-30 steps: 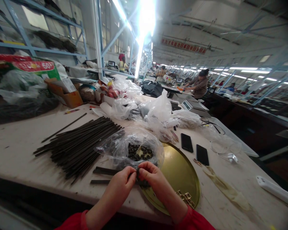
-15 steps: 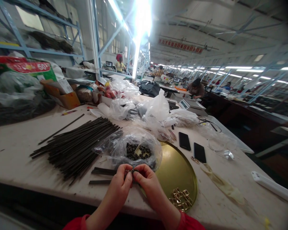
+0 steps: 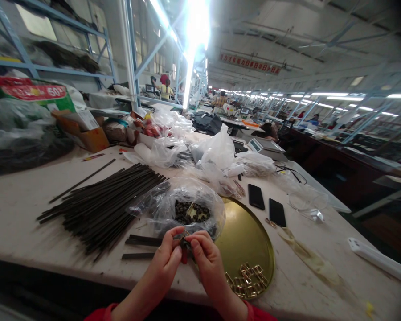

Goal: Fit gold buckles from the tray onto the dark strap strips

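Note:
My left hand (image 3: 165, 256) and my right hand (image 3: 207, 258) meet at the front of the table, fingertips pinched together. Between them is a small dark piece (image 3: 185, 243), mostly covered by the fingers, with a hint of metal at its top; its exact kind is unclear. Just beyond my hands lies an open clear plastic bag (image 3: 217, 209) with small dark curled pieces (image 3: 183, 211) in it. By my right hand a round gold tray (image 3: 243, 236) carries several gold rectangular buckles (image 3: 250, 281). A few short dark strips (image 3: 143, 240) lie left of my left hand.
A large pile of dark strips (image 3: 107, 200) spreads over the left of the table. Two black phones (image 3: 255, 196) lie right of the tray. White plastic bags (image 3: 218, 149), a scale (image 3: 265, 146) and a cardboard box (image 3: 90, 133) stand farther back. A white device (image 3: 374, 256) lies at right.
My fingers have shifted around the small dark piece, and more of it shows between them. My right forearm has moved slightly left, uncovering more buckles on the tray.

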A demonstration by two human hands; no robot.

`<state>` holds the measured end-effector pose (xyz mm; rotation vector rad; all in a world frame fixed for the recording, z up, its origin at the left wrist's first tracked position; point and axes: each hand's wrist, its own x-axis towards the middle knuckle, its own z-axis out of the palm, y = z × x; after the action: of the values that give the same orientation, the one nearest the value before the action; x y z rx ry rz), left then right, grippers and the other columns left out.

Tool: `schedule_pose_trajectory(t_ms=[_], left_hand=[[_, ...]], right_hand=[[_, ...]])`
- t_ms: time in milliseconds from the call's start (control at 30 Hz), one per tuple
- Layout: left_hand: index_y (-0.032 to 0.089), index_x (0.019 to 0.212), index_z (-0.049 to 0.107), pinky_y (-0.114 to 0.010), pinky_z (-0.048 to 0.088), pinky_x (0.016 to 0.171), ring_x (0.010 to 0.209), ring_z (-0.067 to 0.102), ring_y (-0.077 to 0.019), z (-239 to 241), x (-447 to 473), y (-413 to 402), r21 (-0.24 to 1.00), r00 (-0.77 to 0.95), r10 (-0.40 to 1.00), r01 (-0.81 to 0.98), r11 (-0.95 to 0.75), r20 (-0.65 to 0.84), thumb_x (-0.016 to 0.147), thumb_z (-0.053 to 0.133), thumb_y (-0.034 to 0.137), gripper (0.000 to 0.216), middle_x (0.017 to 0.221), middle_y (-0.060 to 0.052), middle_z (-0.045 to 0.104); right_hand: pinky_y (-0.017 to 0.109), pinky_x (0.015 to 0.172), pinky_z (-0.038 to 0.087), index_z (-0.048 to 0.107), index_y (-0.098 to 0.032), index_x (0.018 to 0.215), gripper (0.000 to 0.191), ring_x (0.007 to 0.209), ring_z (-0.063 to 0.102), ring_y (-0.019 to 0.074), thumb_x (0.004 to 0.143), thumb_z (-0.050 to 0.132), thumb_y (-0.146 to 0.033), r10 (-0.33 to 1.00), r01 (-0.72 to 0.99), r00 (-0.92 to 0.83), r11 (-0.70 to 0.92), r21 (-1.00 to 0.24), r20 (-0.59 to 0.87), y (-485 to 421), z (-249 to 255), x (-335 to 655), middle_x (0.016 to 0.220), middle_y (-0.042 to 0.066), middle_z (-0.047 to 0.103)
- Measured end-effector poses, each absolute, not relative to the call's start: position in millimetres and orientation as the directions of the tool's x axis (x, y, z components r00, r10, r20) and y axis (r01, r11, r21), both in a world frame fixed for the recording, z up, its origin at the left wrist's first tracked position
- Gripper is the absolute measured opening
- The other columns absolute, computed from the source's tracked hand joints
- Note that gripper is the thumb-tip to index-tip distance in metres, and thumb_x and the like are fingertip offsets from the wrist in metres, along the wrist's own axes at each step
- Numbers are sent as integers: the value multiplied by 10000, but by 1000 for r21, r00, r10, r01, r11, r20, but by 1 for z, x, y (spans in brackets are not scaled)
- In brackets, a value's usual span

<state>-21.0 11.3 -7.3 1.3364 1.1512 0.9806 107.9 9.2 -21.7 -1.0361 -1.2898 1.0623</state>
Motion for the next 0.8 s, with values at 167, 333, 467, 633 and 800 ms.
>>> schedule_pose_trajectory(t_ms=[167, 333, 467, 633, 800], left_hand=[[163, 1153, 379, -227, 375, 518, 599, 515, -123, 6, -24, 7, 995, 297, 950, 67, 76, -93, 771, 418, 307, 410, 747, -12, 593], [147, 1195, 294, -186, 223, 366, 366, 335, -47, -1, -25, 9, 980, 355, 914, 49, 191, -196, 778, 442, 431, 526, 600, 60, 522], [133, 1162, 306, -175, 257, 357, 347, 383, -53, -11, -25, 11, 979, 325, 923, 69, 192, -204, 766, 473, 479, 551, 563, 68, 535], [172, 971, 372, -198, 353, 431, 414, 465, -78, -12, -25, 5, 986, 282, 947, 111, 125, -152, 795, 458, 379, 285, 606, 46, 565], [190, 805, 445, -223, 398, 496, 494, 482, -105, 0, -23, -3, 965, 289, 952, 261, 27, -105, 814, 385, 293, 119, 672, 18, 564]], right_hand=[[262, 568, 415, 571, -197, 985, 351, 540, 510, 115, 732, 625, -434, 965, -320, -260, -122, -939, -37, 11, -18, 111, 670, -15, 571], [248, 551, 389, 600, -164, 847, 297, 514, 489, 101, 699, 665, -413, 956, -348, -290, -154, -925, -50, 6, -13, 113, 574, -34, 534], [246, 555, 394, 590, -169, 820, 269, 537, 512, 103, 693, 676, -390, 979, -303, -204, -87, -949, -25, 2, -16, 111, 614, -29, 550], [243, 558, 378, 541, -158, 738, 302, 533, 504, 107, 677, 680, -419, 977, -360, -184, -170, -917, -109, 0, -13, 111, 558, -33, 540], [231, 544, 366, 500, -168, 687, 298, 524, 476, 101, 701, 654, -423, 974, -356, -121, -224, -907, -193, -1, -14, 113, 544, -36, 531]])
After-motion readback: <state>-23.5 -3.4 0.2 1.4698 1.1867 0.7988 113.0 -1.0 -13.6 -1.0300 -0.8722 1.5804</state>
